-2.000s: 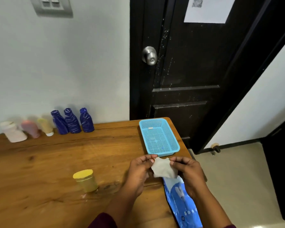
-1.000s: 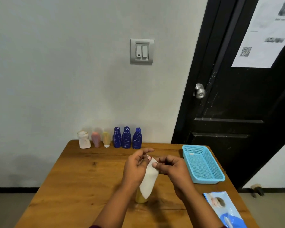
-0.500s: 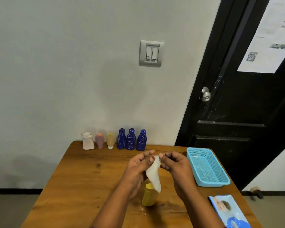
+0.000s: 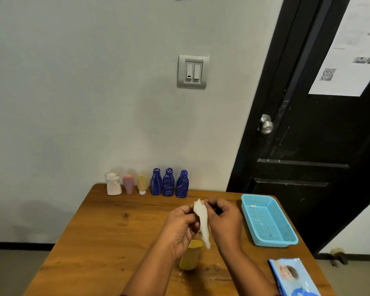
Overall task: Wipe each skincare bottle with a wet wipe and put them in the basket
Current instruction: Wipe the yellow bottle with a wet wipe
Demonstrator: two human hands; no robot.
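Both hands, left (image 4: 181, 226) and right (image 4: 224, 221), pinch the wipe (image 4: 202, 221) above the table (image 4: 107, 236). The basket (image 4: 283, 242) lies right of them.

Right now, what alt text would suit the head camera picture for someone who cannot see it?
A left hand and right hand pinch a white wet wipe above a yellow jar on a wooden table. A blue basket sits to the right; six bottles line the wall.

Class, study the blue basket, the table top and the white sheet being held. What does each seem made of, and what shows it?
Basket: moulded plastic, likely; even matt blue, fine mesh holes. Table: wood, varnished by its sheen; grain and dark knots show. Wipe: soft non-woven or paper-like sheet; it hangs limp and creased.
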